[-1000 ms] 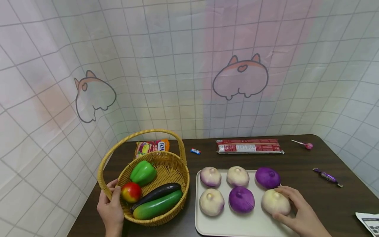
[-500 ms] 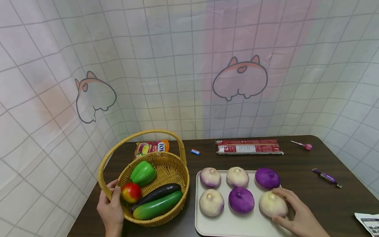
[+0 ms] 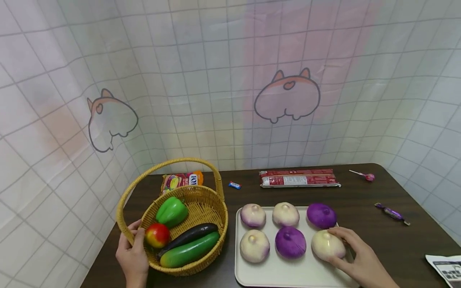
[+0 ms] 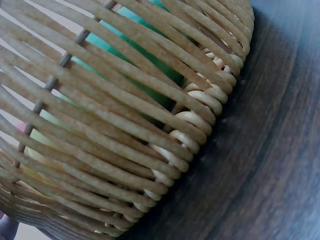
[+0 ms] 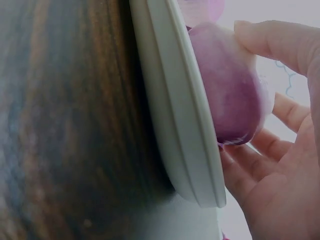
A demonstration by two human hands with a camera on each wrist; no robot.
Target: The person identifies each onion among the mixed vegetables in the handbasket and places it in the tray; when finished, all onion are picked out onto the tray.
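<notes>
In the head view my left hand (image 3: 133,253) grips the left side of a wicker basket (image 3: 201,269) near the foot of its handle, thumb over the rim. Inside lie a green bell pepper (image 3: 172,213), a red and yellow fruit (image 3: 157,235), an eggplant (image 3: 191,237) and a green cucumber-like vegetable (image 3: 191,250). My right hand (image 3: 361,256) holds a whitish turnip (image 3: 327,245) at the right of a cream tray (image 3: 281,274). Its underside shows purple in the right wrist view. Several other turnips sit in two rows, among them a purple turnip (image 3: 290,242) beside the held one.
Behind the basket lies a candy bag (image 3: 180,181), with a small blue-wrapped candy (image 3: 235,185) to its right. A long red packet (image 3: 299,178) is at the table's back. On the right are a lollipop (image 3: 365,175), a purple-wrapped candy (image 3: 392,213) and a printed white packet (image 3: 446,269).
My right hand has shifted the held turnip slightly left, nearer the purple one. The left hand keeps its grip on the basket. The head view has turned a little.
</notes>
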